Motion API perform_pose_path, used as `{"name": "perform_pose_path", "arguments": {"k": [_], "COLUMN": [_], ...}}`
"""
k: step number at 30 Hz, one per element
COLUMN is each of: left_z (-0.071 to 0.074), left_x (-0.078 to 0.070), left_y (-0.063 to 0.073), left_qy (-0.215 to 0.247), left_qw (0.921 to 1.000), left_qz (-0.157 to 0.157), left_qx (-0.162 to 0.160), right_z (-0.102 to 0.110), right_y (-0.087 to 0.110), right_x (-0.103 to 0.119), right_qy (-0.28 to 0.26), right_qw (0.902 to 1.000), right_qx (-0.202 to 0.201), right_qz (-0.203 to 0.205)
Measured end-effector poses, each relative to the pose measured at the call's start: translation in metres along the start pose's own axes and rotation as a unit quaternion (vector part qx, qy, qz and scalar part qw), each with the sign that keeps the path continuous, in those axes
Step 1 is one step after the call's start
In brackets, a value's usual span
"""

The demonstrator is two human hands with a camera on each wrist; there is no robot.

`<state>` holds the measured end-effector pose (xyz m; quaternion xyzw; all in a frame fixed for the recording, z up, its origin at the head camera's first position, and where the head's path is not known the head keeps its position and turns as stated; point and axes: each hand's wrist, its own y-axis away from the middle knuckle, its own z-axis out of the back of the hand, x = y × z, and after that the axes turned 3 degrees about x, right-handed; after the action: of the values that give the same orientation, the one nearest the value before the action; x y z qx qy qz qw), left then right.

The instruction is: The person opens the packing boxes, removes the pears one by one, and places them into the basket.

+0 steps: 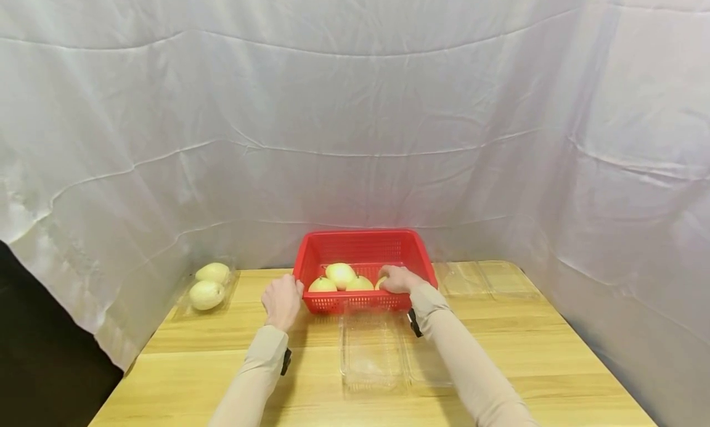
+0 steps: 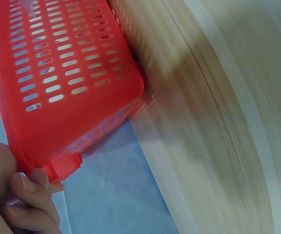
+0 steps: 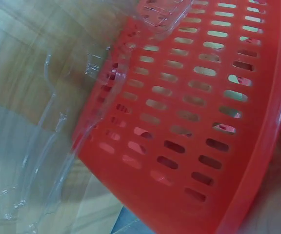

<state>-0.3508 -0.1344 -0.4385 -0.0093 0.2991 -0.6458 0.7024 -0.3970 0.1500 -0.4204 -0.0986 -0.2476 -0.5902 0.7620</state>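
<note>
While left hand grips the basket, right hand holds a pear inside it

Since it's near to far: two beige sleeves come in from the bottom edge, a black device strapped at each wrist. Wood table underneath.

Next out, between the forearms, an open clear box sits just in front of the basket, lid folded out to its right, partly under the right forearm. Right wrist view has clear plastic overlapping the basket's slotted wall; can't tell if they touch.

Left hand: fingers curled round the rim at the basket's left end, narrow grip; fingertips show in the left wrist view. Right hand: reaches over the near wall, fingers bent round the rightmost pear, which shows only in part; fingertips hidden.

Basket is red, upright, mid-table toward the back. Held pear is inside, by the near wall. Three more lie left of it: two along the near wall, one just behind them.

Far left, a clear tray carries two pears, one behind the other. Far right, more clear plastic lies by the table's back edge. Behind everything, a pale grey curtain, creased.
</note>
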Motion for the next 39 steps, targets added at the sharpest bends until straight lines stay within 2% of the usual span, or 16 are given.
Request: {"name": "perform_pose_path", "arguments": {"k": [5, 10, 14, 20, 33, 39], "left_z": [-0.001, -0.001, -0.001, 0.000, 0.000, -0.001], "left_x": [0.001, 0.000, 0.000, 0.001, 0.004, 0.004], "left_y": [0.000, -0.001, -0.001, -0.002, 0.001, 0.000], "left_qy": [-0.003, -0.005, -0.003, -0.009, -0.005, 0.002], "left_qw": [1.0000, 1.0000, 1.0000, 0.9999, 1.0000, 0.9999], "left_qz": [0.003, 0.003, -0.002, -0.002, 0.000, -0.007], "left_qx": [0.004, 0.006, 0.004, 0.011, 0.003, 0.010], "right_z": [-0.001, 0.003, 0.007, 0.012, 0.011, 0.009], "right_y": [0.004, 0.009, 0.013, 0.024, 0.038, 0.041], "right_x": [-0.003, -0.007, -0.012, -0.021, -0.028, -0.034], "right_qy": [-0.018, -0.004, 0.003, 0.007, 0.055, 0.067], "right_qw": [0.9993, 0.9983, 0.9957, 0.9882, 0.9736, 0.9646], "right_qx": [-0.031, -0.055, -0.089, -0.139, -0.185, -0.206], "right_qz": [0.014, 0.018, 0.026, 0.063, 0.122, 0.150]}}
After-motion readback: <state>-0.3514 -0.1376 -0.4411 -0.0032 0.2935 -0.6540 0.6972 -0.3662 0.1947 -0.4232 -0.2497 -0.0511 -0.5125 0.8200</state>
